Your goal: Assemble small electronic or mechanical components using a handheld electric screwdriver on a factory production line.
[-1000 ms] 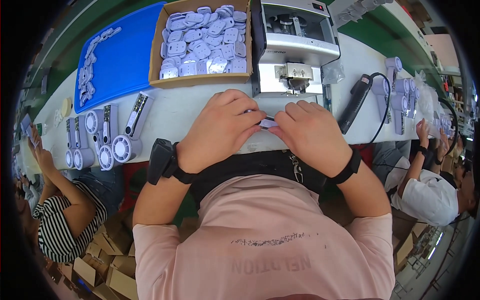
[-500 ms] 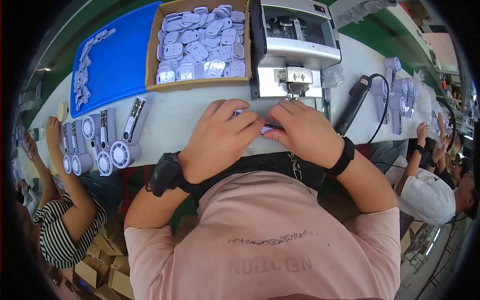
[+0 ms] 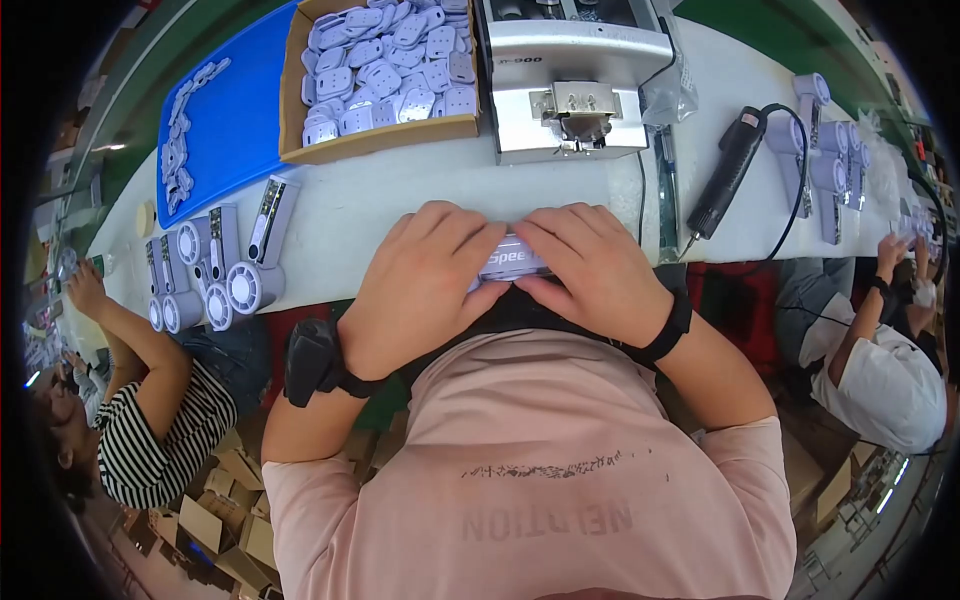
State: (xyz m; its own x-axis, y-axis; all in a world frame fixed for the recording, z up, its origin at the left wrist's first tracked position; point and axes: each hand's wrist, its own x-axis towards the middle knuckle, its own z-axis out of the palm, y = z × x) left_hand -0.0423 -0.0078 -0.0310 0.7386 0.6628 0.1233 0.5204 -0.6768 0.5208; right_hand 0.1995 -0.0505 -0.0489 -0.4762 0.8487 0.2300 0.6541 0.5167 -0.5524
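Between my hands, close to my body at the table's front edge, is a lilac plastic casing point(image 3: 512, 258) with pale lettering on its upper face. My left hand point(image 3: 425, 270) grips its left end, thumb below and fingers over the top. On the other end my right hand point(image 3: 600, 280) has the same kind of hold. Both hands cover the ends, so its full shape is hidden. To the left lie several lilac handheld fans point(image 3: 255, 285), some with circuit boards showing in their open handles.
A cardboard box point(image 3: 385, 140) of lilac plates stands beyond my hands, beside a blue tray point(image 3: 225, 130) with small lilac parts. A metal machine point(image 3: 570, 60) is at the back middle. Rightward lie a corded black electric screwdriver point(image 3: 728, 175) and more fans point(image 3: 830, 175). Co-workers sit on both sides.
My hands have drawn back toward my body, away from the machine. The casing is turned so its lettered face shows. The whole view has shifted, and the table sits higher in it.
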